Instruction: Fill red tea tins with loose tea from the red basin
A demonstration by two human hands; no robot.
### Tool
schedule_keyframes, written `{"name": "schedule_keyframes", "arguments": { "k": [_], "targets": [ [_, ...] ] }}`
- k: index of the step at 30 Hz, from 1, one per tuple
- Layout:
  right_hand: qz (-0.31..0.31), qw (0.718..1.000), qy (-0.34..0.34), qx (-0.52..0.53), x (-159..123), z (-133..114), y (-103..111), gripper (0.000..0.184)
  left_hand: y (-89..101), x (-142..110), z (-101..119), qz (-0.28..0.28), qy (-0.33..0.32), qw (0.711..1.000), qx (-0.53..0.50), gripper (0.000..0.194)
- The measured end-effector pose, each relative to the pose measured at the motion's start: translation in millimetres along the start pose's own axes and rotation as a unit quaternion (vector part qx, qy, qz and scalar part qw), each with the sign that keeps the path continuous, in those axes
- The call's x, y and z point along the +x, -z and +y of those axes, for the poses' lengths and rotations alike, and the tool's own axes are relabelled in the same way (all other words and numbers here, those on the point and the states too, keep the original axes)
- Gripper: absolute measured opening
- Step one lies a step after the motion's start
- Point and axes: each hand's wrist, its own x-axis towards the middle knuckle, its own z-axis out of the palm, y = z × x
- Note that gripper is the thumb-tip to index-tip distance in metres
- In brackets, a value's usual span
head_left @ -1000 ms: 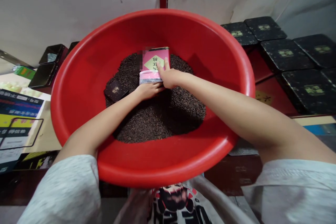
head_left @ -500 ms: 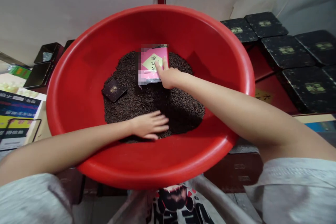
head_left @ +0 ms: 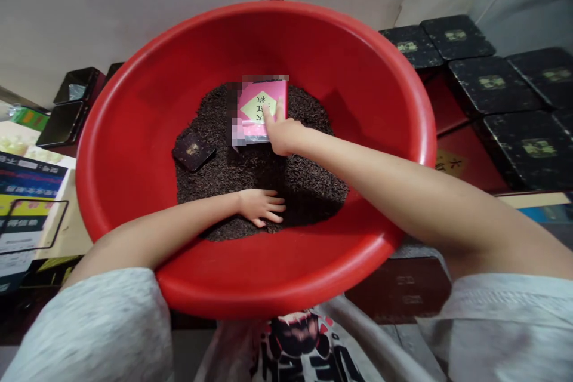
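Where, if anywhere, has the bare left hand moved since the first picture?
Yes: the bare left hand has moved toward the near rim of the round red plastic basin.

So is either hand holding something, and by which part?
The right hand holds the pink rectangular container by the near end of its right side. The left hand, spread over dark loose leaves, holds nothing.

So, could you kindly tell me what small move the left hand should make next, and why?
Probably curl the left hand to gather some dark leaves toward the pink tin: that hand is spread over the leaves, while the right hand holds the tin beyond it, plastic-edged end nearest.
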Motion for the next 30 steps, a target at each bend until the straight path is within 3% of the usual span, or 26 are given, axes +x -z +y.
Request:
{"name": "schedule_keyframes", "arguments": {
  "k": [5, 13, 18, 24, 30],
  "targets": [
    [0.011, 1.0, 0.005, 0.004, -0.8, 1.5, -1.2, 0.108, 14.0, 3.5, -10.8, -0.083, 0.024, 0.996, 0.01, 0.025],
    [0.018, 1.0, 0.006, 0.008, -2.4, 2.1, 0.1, 0.103, 42.4, -1.5, -30.4, -0.113, 0.108, 0.986, 0.054, 0.03],
    [0.005, 1.0, 0.003, 0.018, 0.2, 1.7, 0.1, 0.106, 60.4, -6.4, -42.6, -0.08, 0.186, 0.977, 0.061, 0.034],
    [0.013, 0.998, 0.013, 0.059, 8.3, 5.2, 0.5, 0.11, 80.0, -15.1, -57.6, -0.059, 0.226, 0.96, 0.156, 0.044],
    [0.037, 0.994, 0.037, 0.101, 14.6, 22.0, 21.8, 0.09, 101.1, -16.0, -67.0, 0.032, 0.278, 0.947, 0.156, 0.034]
  ]
}}
